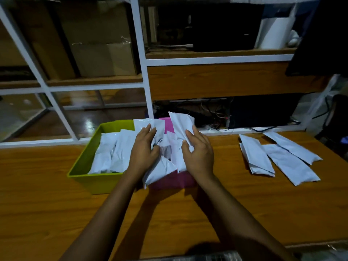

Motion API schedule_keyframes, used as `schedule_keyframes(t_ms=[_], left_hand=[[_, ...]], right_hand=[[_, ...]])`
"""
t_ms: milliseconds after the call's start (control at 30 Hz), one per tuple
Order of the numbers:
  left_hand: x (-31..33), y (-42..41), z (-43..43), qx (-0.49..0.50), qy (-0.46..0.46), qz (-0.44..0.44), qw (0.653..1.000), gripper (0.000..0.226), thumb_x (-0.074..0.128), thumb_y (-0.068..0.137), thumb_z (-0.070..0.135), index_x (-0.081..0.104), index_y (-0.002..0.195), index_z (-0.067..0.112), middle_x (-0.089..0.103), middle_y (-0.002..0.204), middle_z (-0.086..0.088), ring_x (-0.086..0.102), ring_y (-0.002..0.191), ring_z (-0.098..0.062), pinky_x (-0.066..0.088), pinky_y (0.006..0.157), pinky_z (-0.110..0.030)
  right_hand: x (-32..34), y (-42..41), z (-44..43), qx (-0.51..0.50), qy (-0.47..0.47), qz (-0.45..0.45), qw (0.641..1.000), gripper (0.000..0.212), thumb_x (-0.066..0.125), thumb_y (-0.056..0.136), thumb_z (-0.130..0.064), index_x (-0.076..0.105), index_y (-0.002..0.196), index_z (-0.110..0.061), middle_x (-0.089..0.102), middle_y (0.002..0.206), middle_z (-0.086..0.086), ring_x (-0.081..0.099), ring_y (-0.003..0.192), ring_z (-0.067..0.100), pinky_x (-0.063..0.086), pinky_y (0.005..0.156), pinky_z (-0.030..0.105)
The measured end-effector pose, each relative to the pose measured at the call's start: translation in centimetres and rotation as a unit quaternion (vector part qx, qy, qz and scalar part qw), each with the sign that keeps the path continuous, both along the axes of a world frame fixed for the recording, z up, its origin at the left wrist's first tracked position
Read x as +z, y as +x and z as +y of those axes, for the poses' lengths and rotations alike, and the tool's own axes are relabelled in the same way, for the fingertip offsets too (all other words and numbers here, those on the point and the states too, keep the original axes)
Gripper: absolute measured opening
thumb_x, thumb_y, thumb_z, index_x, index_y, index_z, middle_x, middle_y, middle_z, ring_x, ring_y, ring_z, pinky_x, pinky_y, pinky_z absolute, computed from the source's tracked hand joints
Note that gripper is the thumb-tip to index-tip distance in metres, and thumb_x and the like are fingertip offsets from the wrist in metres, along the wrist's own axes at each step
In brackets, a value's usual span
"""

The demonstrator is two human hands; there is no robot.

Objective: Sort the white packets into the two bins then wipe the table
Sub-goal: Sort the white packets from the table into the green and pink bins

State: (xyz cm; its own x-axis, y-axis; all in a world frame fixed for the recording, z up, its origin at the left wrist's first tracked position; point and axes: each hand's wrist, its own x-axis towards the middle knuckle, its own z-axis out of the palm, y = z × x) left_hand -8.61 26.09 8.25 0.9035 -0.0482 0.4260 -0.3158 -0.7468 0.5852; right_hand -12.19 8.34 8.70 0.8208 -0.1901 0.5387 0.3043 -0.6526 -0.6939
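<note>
Both hands are set on white packets above the pink bin (173, 180).

The left hand (144, 149) is laid with its fingers nearly straight across a glossy packet (148, 127) that leans over the wall shared by the green bin (84, 166) and the pink bin. Its thumb is pressed into the crumpled lower edge, so the packet is pinched. The right hand (199, 153) is partly closed: a creased packet (181, 123) is nipped between the thumb and the curled fingers and is held pointing upward over the pink bin. The green bin is filled with stacked packets (111, 153), and heaped packets (163, 166) lie in the pink bin beneath the hands. Several loose packets (278, 159) are left on the wooden table (56, 204), well to the right of the bins.
</note>
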Motion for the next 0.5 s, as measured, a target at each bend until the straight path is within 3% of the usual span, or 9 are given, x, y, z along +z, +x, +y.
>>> schedule_keyframes(t_ms=[100,267,333,400,500], left_hand=[[-0.4,4.2,-0.4,-0.016,0.036,0.042,0.998,0.061,0.052,0.084,0.018,0.043,0.143,0.009,0.03,0.155,-0.012,0.024,0.145,-0.028,0.024,0.117,-0.04],[-3.2,10.6,-0.8,-0.055,0.135,0.095,0.985,0.065,0.034,0.083,0.031,0.044,0.141,0.005,0.032,0.15,-0.026,0.028,0.141,-0.04,0.024,0.116,-0.045],[-4.7,12.6,-0.8,-0.068,0.242,0.167,0.953,0.066,0.032,0.094,0.041,0.027,0.149,0.005,0.018,0.156,-0.025,0.016,0.145,-0.04,0.02,0.116,-0.051],[-6.1,14.3,-0.5,-0.094,0.348,0.25,0.899,0.081,0.035,0.096,0.055,0.006,0.152,0.003,-0.002,0.159,-0.024,-0.005,0.147,-0.04,0.009,0.118,-0.054],[-5.4,15.4,-0.2,-0.16,0.455,0.289,0.827,0.12,0.052,0.077,0.075,-0.003,0.15,-0.003,-0.012,0.157,-0.026,-0.013,0.145,-0.042,0.006,0.119,-0.054]], right_hand=[[-0.2,4.4,1.0,0.005,-0.064,0.045,0.997,0.041,0.059,0.092,-0.023,0.059,0.132,-0.013,0.045,0.148,0.006,0.042,0.134,0.025,0.042,0.102,0.034],[-2.7,11.2,2.3,-0.017,-0.198,0.151,0.968,0.037,0.055,0.092,-0.022,0.061,0.127,-0.014,0.048,0.145,0.011,0.047,0.127,0.031,0.043,0.098,0.034],[-4.5,12.9,2.4,-0.016,-0.254,0.195,0.947,0.033,0.05,0.094,-0.022,0.058,0.125,-0.012,0.049,0.142,0.015,0.049,0.123,0.033,0.042,0.098,0.036],[-6.1,13.5,2.4,0.024,-0.314,0.265,0.912,0.037,0.044,0.097,-0.023,0.049,0.131,-0.009,0.045,0.142,0.019,0.046,0.127,0.035,0.039,0.103,0.039],[-6.7,14.2,1.9,0.116,-0.383,0.331,0.855,0.054,0.041,0.098,-0.018,0.028,0.146,-0.001,0.019,0.156,0.024,0.015,0.145,0.038,0.019,0.118,0.046]])
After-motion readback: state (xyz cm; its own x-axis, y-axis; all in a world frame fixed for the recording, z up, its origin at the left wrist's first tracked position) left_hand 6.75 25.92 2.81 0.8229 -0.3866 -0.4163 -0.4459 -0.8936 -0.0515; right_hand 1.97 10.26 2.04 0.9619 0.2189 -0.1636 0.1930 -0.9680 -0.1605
